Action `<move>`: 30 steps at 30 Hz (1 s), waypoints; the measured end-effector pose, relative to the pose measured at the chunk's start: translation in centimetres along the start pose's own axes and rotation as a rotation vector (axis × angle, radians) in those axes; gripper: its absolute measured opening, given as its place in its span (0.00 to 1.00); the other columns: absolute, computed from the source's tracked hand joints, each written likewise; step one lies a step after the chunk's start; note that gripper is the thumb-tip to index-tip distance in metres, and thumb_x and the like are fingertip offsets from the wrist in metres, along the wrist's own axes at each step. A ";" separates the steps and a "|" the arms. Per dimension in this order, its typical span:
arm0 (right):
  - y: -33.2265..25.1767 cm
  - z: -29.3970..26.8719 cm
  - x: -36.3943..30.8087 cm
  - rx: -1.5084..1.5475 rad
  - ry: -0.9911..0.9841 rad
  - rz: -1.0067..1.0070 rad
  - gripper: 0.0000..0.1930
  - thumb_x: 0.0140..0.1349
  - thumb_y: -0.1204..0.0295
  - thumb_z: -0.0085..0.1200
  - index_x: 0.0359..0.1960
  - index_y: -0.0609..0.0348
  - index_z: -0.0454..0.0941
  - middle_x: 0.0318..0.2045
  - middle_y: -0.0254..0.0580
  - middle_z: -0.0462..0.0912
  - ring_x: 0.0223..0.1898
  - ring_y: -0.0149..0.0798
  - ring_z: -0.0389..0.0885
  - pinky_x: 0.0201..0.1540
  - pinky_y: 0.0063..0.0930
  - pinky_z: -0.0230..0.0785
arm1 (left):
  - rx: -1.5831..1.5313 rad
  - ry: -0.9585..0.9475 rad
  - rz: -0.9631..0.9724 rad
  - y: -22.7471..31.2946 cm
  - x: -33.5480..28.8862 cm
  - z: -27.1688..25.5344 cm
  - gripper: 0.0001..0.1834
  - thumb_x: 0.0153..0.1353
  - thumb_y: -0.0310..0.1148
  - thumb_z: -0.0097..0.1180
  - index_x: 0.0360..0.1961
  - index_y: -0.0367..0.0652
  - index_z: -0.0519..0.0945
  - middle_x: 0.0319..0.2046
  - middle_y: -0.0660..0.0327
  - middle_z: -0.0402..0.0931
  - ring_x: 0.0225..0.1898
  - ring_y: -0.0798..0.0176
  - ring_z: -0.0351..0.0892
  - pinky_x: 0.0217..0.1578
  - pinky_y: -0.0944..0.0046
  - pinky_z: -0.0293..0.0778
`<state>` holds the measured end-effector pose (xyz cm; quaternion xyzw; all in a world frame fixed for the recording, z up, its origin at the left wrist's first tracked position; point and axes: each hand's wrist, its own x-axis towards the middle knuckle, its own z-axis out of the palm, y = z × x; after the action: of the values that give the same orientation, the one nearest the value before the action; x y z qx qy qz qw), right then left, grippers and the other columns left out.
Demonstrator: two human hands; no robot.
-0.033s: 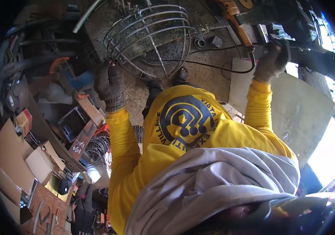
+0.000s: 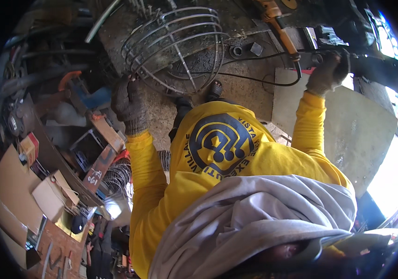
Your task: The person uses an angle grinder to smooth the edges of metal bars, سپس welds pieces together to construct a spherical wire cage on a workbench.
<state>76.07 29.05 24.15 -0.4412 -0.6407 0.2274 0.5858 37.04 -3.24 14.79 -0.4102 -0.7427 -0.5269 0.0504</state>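
Note:
A round cage of bent metal rods (image 2: 176, 42) leans at the front edge of the dark worktable (image 2: 245, 23). My left hand (image 2: 129, 104), in a dark knitted glove, is closed at the cage's lower left rim. My right hand (image 2: 328, 73), gloved too, is closed and raised over the right side of the table. A thin bar seems to stick out to the right of that fist, but what it grips I cannot make out. Between the hands, an orange angle grinder (image 2: 280, 30) lies on the table with its black cord (image 2: 273, 83) hanging down in a loop.
A metal ring (image 2: 236, 51) and a small square block (image 2: 256, 49) lie beyond the cage. A pale sheet (image 2: 343, 125) stands at my right. Coiled wire (image 2: 117, 176), cardboard boxes (image 2: 52, 195) and tools crowd the left. Another person (image 2: 100, 251) is at the lower left.
My right hand has shifted slightly right and shows more sharply. The cage has moved a little to the left in view; my left hand stays at its rim.

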 end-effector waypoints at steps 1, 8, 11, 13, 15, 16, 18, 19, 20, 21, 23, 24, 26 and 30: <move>0.7 -0.5 0.6 0.055 0.189 0.022 0.15 0.69 0.69 0.50 0.56 0.58 0.75 0.43 0.50 0.82 0.39 0.41 0.85 0.36 0.31 0.79 | 0.068 -0.047 0.001 -0.1 0.1 -0.3 0.09 0.64 0.26 0.60 0.44 0.36 0.84 0.38 0.52 0.85 0.40 0.53 0.84 0.46 0.59 0.78; 8.3 -7.3 7.0 -0.396 0.579 0.100 0.20 0.67 0.61 0.59 0.53 0.64 0.76 0.46 0.51 0.83 0.48 0.46 0.82 0.54 0.35 0.73 | -0.064 -0.058 -0.018 -1.7 -0.8 1.5 0.09 0.68 0.26 0.58 0.44 0.30 0.83 0.39 0.47 0.84 0.41 0.51 0.83 0.45 0.57 0.78; 3.6 -3.4 4.1 -0.125 0.412 -0.109 0.16 0.64 0.69 0.61 0.50 0.65 0.78 0.44 0.49 0.84 0.44 0.40 0.84 0.49 0.32 0.76 | 0.104 -0.066 -0.076 0.5 -0.8 -0.9 0.14 0.68 0.31 0.58 0.48 0.29 0.82 0.44 0.49 0.84 0.43 0.54 0.82 0.47 0.58 0.77; -0.1 0.4 0.4 -0.118 0.184 -0.201 0.15 0.63 0.72 0.61 0.50 0.65 0.79 0.44 0.48 0.85 0.42 0.39 0.85 0.47 0.32 0.77 | 0.151 -0.113 -0.109 2.3 -0.8 -2.0 0.13 0.68 0.31 0.58 0.46 0.31 0.83 0.42 0.49 0.84 0.42 0.53 0.83 0.47 0.58 0.77; -4.6 2.7 -2.8 -0.123 -0.404 -0.300 0.16 0.60 0.71 0.64 0.50 0.58 0.81 0.43 0.48 0.85 0.42 0.45 0.86 0.46 0.34 0.78 | 0.050 -0.237 -0.152 2.1 0.6 -1.3 0.10 0.67 0.30 0.59 0.44 0.33 0.84 0.39 0.49 0.84 0.40 0.51 0.83 0.46 0.57 0.77; -5.3 3.9 -3.8 -0.072 -0.420 -0.289 0.16 0.60 0.71 0.64 0.50 0.58 0.81 0.43 0.48 0.85 0.42 0.45 0.86 0.46 0.34 0.78 | 0.102 -0.186 -0.099 2.0 0.9 -1.0 0.10 0.66 0.30 0.60 0.43 0.34 0.84 0.39 0.50 0.84 0.40 0.52 0.83 0.46 0.58 0.77; -6.0 5.7 -5.0 -0.436 -0.537 -0.418 0.16 0.60 0.72 0.62 0.51 0.55 0.83 0.42 0.47 0.86 0.43 0.43 0.86 0.44 0.30 0.78 | 0.168 -0.115 -0.070 0.7 0.6 -0.9 0.09 0.66 0.29 0.61 0.43 0.35 0.84 0.39 0.50 0.84 0.40 0.52 0.84 0.47 0.58 0.77; -5.9 6.6 -5.4 -0.391 -0.545 -0.354 0.18 0.58 0.71 0.65 0.51 0.51 0.84 0.43 0.45 0.86 0.44 0.45 0.86 0.46 0.33 0.79 | 0.105 -0.090 -0.056 0.1 0.6 -1.2 0.09 0.65 0.29 0.61 0.44 0.35 0.84 0.39 0.50 0.85 0.41 0.53 0.84 0.47 0.59 0.77; -6.5 7.3 -5.5 -0.374 -0.568 -0.355 0.18 0.58 0.71 0.65 0.51 0.51 0.84 0.43 0.45 0.86 0.44 0.45 0.86 0.46 0.33 0.79 | 0.036 -0.072 -0.045 -0.3 0.2 -1.3 0.09 0.65 0.28 0.62 0.44 0.36 0.84 0.39 0.51 0.85 0.41 0.54 0.84 0.47 0.59 0.77; -7.6 7.8 -5.5 -0.425 -0.585 -0.450 0.18 0.58 0.70 0.65 0.51 0.51 0.83 0.43 0.44 0.86 0.44 0.45 0.86 0.46 0.34 0.78 | 0.052 -0.062 -0.062 -0.4 -0.1 -1.4 0.09 0.65 0.28 0.62 0.44 0.36 0.84 0.39 0.51 0.85 0.41 0.54 0.84 0.47 0.59 0.77; -8.5 8.7 -6.1 -0.475 -0.607 -0.543 0.19 0.58 0.69 0.66 0.52 0.52 0.83 0.43 0.43 0.86 0.44 0.44 0.86 0.46 0.35 0.78 | 0.066 0.017 0.070 -0.2 -0.2 -1.2 0.10 0.64 0.29 0.62 0.44 0.37 0.84 0.40 0.51 0.85 0.42 0.54 0.85 0.47 0.59 0.77; -8.7 9.0 -6.4 -0.420 -0.655 -0.466 0.18 0.59 0.66 0.65 0.51 0.50 0.83 0.42 0.44 0.85 0.44 0.48 0.85 0.45 0.37 0.78 | 0.069 0.016 0.062 -0.1 -0.3 -1.3 0.10 0.64 0.29 0.62 0.44 0.37 0.84 0.40 0.51 0.85 0.42 0.54 0.85 0.47 0.59 0.77; -8.1 9.8 -7.3 -0.368 -0.706 -0.387 0.17 0.59 0.64 0.64 0.51 0.48 0.83 0.41 0.45 0.85 0.43 0.51 0.84 0.44 0.38 0.78 | 0.130 0.005 0.063 0.0 -0.5 -1.3 0.09 0.64 0.28 0.63 0.45 0.38 0.84 0.40 0.51 0.85 0.41 0.54 0.85 0.46 0.59 0.78; -4.7 11.6 -8.6 -0.241 -0.773 -0.221 0.16 0.61 0.65 0.63 0.51 0.52 0.83 0.41 0.47 0.85 0.44 0.49 0.85 0.46 0.36 0.77 | 0.166 -0.041 0.056 0.1 -0.1 -1.1 0.09 0.64 0.28 0.63 0.44 0.38 0.84 0.39 0.52 0.85 0.40 0.54 0.84 0.45 0.59 0.78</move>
<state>62.96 22.14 20.72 -0.3173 -0.8789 0.2353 0.2674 36.81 -4.19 15.31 -0.4359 -0.7728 -0.4536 0.0838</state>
